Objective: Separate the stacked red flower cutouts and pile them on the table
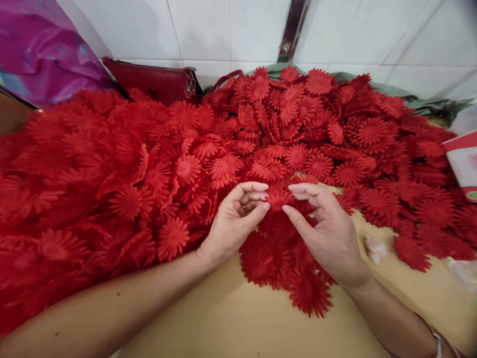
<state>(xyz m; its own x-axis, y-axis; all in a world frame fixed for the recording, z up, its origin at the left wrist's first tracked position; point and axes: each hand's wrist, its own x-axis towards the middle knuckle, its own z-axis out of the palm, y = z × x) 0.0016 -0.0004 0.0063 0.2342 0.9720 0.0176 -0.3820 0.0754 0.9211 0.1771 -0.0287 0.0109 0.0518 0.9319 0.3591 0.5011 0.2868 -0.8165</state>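
Note:
Between my two hands, at the middle of the view, is a red flower-shaped piece point(279, 198) with narrow petals. My left hand point(238, 214) pinches its left edge between thumb and fingers, and a ring shows on one finger. On the other side my right hand point(324, 223) has its thumb and fingertips at the piece's right edge, the fingers curled. Below the hands lies a small group of darker red flowers point(307, 292) on the tan tabletop point(208, 318). Large heaps of red flowers point(132, 201) spread out to the left and behind the hands.
Behind the left heap are a dark red handbag point(152, 82) and a purple plastic bag point(48, 54). Green cloth point(428, 104) lies behind the right heap point(372, 132). A red-and-white packet point(464, 159) stands at the right edge. White tiled wall point(208, 30) rises behind.

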